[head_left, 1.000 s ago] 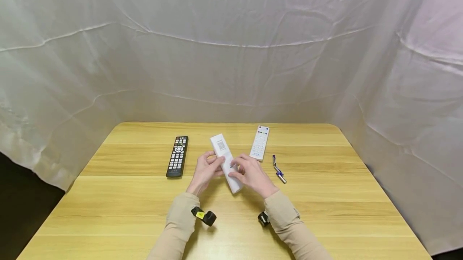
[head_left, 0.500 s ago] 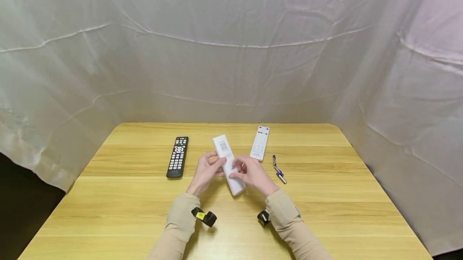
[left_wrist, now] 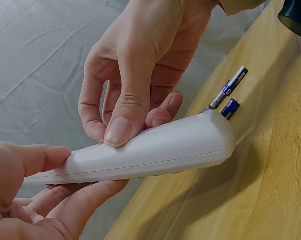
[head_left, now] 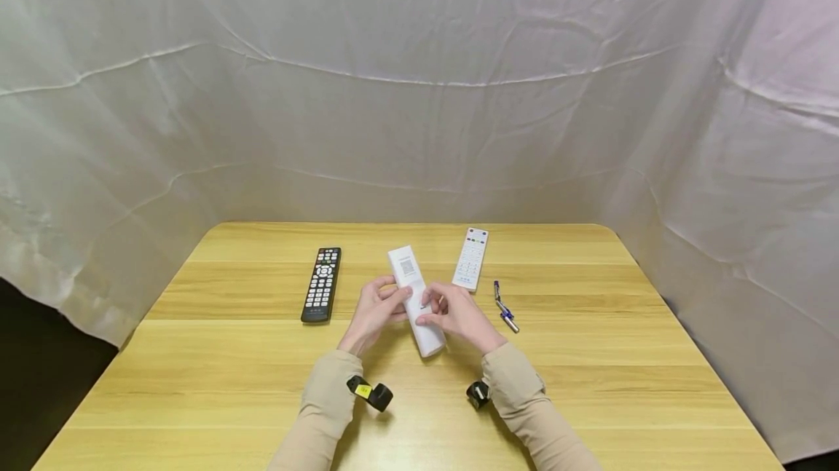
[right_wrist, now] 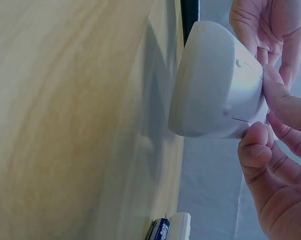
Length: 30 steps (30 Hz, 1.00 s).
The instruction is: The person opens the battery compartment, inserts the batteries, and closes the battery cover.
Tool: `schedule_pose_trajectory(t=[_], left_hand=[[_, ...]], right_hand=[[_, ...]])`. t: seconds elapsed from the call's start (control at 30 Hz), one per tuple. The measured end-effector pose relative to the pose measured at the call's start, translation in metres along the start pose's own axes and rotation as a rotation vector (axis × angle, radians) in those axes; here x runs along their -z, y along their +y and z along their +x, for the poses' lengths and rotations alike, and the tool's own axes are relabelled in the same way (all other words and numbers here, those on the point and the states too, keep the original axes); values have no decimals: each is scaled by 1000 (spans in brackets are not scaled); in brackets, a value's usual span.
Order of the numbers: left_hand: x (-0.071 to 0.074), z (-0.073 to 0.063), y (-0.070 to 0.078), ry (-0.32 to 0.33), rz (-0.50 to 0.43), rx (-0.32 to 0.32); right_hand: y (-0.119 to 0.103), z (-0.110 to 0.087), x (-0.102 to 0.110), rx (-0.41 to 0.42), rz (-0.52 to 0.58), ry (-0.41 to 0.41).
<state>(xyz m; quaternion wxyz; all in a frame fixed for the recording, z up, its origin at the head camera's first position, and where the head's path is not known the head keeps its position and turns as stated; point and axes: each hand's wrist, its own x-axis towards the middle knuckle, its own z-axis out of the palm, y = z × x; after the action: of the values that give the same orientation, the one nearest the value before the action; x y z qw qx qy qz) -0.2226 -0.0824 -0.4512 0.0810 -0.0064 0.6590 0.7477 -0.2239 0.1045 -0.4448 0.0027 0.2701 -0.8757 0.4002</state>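
Note:
A white remote control (head_left: 429, 340) is held above the table at a slant, its back with a printed code label facing up. My left hand (head_left: 376, 307) grips it from the left side, thumb on the back and fingers underneath. My right hand (head_left: 455, 314) pinches at the back's middle, with the thumb (left_wrist: 120, 125) pressed on the surface and the other fingers curled. A fine seam and small bumps show on the back near the thick end, in the right wrist view. Several blue-and-silver batteries (head_left: 503, 309) lie right of the right hand.
A black remote control (head_left: 321, 285) lies buttons up to the left on the wooden table (head_left: 210, 369). Another white remote control (head_left: 470, 260) lies buttons up behind the right hand. Pale cloth (head_left: 419, 129) hangs around the table's back and sides.
The held remote has shifted slightly right and toward the body, turning a little more upright in view. Both hands keep the same hold. The things on the table have not moved.

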Motion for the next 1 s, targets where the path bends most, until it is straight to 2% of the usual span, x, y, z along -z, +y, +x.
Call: schedule_pose_trajectory(t=[1.0], left_hand=[[0, 1, -3, -25, 20, -1]], right_hand=[[0, -2, 1, -38, 12, -37]])
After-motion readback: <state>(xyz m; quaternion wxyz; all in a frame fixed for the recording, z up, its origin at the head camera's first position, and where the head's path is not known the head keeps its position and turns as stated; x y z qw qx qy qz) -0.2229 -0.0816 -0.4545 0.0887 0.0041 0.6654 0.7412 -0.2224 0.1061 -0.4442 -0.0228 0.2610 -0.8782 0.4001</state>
